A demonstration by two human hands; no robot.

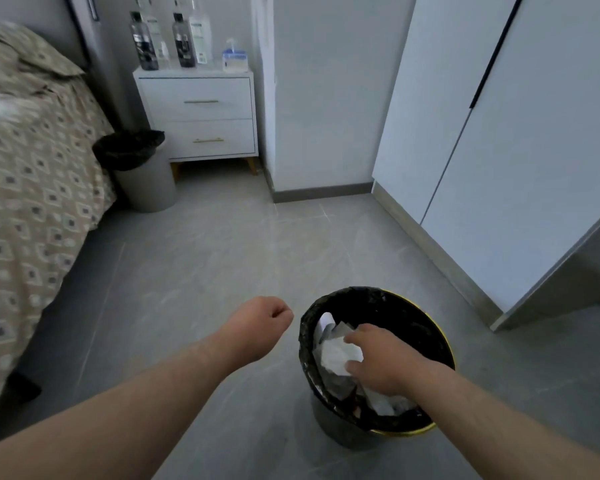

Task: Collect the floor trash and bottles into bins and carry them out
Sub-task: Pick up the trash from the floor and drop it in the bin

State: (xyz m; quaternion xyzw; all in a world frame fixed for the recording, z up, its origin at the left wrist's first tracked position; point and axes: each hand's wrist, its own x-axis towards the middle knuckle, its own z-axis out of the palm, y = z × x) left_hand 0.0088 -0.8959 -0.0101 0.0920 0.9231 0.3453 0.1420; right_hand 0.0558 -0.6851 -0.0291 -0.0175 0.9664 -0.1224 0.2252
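Right hand (383,362) is down over the mouth of the near round bin w/ black liner and yellow rim (440,341), grip closed around a crumpled white paper wad (340,353), thumb and fingers pinching it from both sides; wad sits at rim level, on or just above the other trash, can't tell which. Left hand (260,327) hangs just left of that bin, curled into a loose fist, nothing visible in it; palm side faces away so can't fully rule out sth small inside. Bin already holds a fair heap of white and grey paper scraps (378,400), roughly level w/ the rim on the near side, so collecting looks well advanced. Grey tiled floor (205,265) shows no loose trash or bottles in the visible stretch btwn the bed w/ patterned beige cover (32,188) at left and the white wardrobe doors (482,140) at right. Second grey bin w/ black liner (142,171) stands far left, beside the bed and against the white two-drawer nightstand (201,116); contents not visible. Tall dark and clear bottles (168,39) stand upright on the nightstand, prob. toiletries, not floor trash. Left to do, by my read: let go of the wad, check areas out of view, then carry both bins out; neither is lifted yet.
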